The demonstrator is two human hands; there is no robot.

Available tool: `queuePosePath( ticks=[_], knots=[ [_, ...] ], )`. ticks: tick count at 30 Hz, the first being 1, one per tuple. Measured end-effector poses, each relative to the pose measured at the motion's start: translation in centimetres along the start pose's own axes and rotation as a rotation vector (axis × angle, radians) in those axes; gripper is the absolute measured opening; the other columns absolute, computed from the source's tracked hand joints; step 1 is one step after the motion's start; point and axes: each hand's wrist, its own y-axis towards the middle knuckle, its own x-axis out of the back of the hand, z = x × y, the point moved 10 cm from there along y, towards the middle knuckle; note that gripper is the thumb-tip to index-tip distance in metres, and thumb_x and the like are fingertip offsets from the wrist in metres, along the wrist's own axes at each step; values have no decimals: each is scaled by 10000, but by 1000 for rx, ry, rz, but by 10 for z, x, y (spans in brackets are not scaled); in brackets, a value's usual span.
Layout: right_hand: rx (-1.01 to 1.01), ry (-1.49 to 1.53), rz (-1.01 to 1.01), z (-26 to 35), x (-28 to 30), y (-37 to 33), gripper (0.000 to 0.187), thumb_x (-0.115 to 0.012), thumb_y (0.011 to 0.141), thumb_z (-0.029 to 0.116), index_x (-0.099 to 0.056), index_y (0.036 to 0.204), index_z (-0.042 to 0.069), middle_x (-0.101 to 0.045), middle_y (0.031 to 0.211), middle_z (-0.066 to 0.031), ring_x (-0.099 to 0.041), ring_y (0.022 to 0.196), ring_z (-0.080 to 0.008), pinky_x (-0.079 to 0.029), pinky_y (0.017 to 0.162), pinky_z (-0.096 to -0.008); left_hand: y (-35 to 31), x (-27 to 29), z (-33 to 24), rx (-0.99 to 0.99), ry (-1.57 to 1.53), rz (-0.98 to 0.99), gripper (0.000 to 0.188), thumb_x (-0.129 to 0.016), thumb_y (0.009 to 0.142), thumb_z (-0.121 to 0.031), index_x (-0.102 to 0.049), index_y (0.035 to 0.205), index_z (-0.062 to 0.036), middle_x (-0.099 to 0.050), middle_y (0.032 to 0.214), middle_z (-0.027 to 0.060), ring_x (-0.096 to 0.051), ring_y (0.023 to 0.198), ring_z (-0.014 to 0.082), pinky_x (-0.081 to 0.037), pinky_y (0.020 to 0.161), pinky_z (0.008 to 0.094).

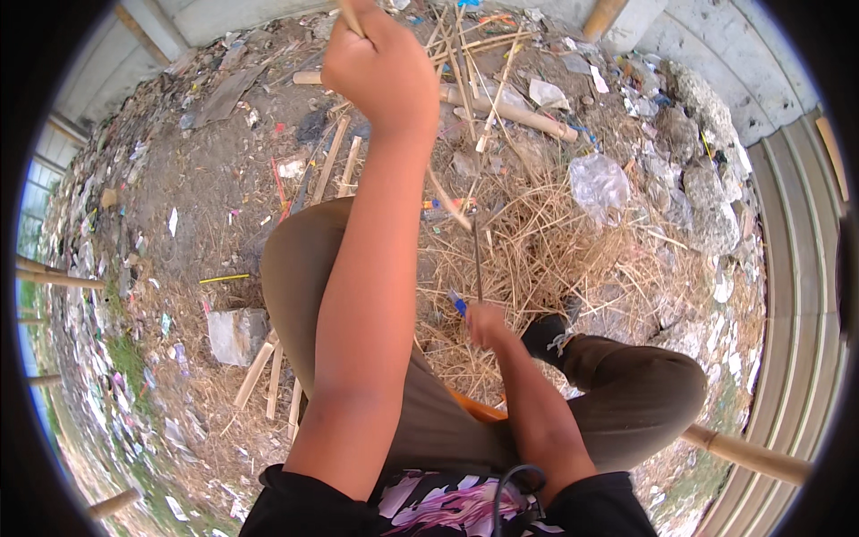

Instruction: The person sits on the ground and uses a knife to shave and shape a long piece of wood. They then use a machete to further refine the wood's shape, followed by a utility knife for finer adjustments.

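The left hand (pixel 380 76) is up high, over the far part of the ground (pixel 201 215), with its fingers curled tight around a pale strip (pixel 352 16) that looks like wood and pokes out past the top. The right hand (pixel 488 324) is lower and nearer to the body, curled up in a fist around the low end of a long dark blade (pixel 478 259) that points away from the person. A thin bent piece (pixel 449 201) comes out from behind the left arm and its end is right by the blade's tip (I cannot tell if it is part of the same strip, because the arm hides the middle). A little blue thing (pixel 457 302) sits just beside the right fist. The person sits with bent knees in brown trousers (pixel 631 385), and one dark shoe (pixel 542 340) is near the right hand. Lots of dry, curly shavings (pixel 555 237) lie in a heap past that shoe. A clear plastic bag (pixel 599 190) is beyond them, toward the big broken rocks (pixel 711 201) along the right edge of the ground. Near the far edge, thin sticks (pixel 456 67) lie crossed over a fat round pole (pixel 537 121). A grey block (pixel 237 336) sits on the left, beside the knee.
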Motion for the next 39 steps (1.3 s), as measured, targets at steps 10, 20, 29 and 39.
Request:
queuePosePath(
  ticks=[10,20,29,39],
  knots=[
    [457,417,-25,291,162,-44,337,-652,831,134,-475,570,14,-440,511,3,-382,499,-85,-304,459,-325,11,15,8,-71,81,-25,603,-489,1054,-442,-528,719,58,-408,561,52,-385,555,151,-348,525,378],
    [-390,-87,224,-85,-34,-3,216,-694,812,214,-709,940,40,-708,942,-260,-724,887,-336,-555,720,-366,6,-11,3,-47,-31,98,628,-419,1052,-520,-382,591,-95,-379,483,-20,-362,446,92,-292,440,326],
    [482,390,5,316,182,-31,274,-645,829,187,-531,658,6,-468,534,-22,-412,518,-109,-327,479,-338,15,12,6,-86,-32,44,651,-417,1049,-538,-373,581,-88,-361,473,-26,-359,452,82,-292,441,317],
    [-142,-23,124,-52,-39,5,288,-627,881,236,-657,800,-39,-615,615,-150,-593,518,-261,-445,490,-384,11,2,3,-48,-31,80,641,-434,1050,-516,-367,580,-85,-350,481,-32,-344,449,84,-287,437,316]
  ],
)
